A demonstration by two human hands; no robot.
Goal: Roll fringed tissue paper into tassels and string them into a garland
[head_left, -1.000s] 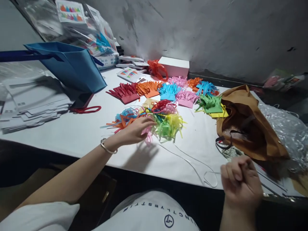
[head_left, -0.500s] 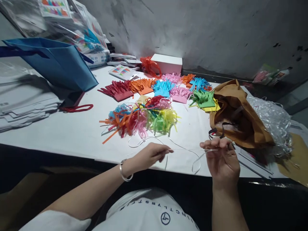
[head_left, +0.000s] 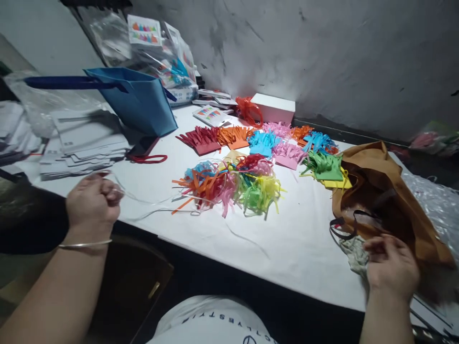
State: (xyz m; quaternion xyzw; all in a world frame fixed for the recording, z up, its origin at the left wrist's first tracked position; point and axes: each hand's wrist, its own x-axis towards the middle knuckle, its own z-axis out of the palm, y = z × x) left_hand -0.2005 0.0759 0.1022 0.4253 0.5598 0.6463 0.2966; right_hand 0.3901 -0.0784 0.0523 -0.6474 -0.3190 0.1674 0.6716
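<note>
White shirt [head_left: 201, 329], bottom centre: dark upside-down lettering, only partly legible, roughly "CTLYBSTY". Printed packets [head_left: 143, 31], upper left: text too small to read.

Blue tote [head_left: 143, 102] back left, white box [head_left: 274, 106] by wall, paper stacks [head_left: 86, 148] far left, bubble wrap [head_left: 432, 203] far rt, red cord [head_left: 148, 158] nr tote.

— What sort of place does this look like?
— A small craft workshop. A white worktable [head_left: 304, 248] stands against a rough grey wall [head_left: 340, 57], with sorted stacks of fringed coloured paper [head_left: 261, 141] at twelve o'clock.
— What else shows it?
— Bagged printed packs [head_left: 158, 43] at eleven o'clock and flat cartons [head_left: 82, 143] piled at nine.
</note>
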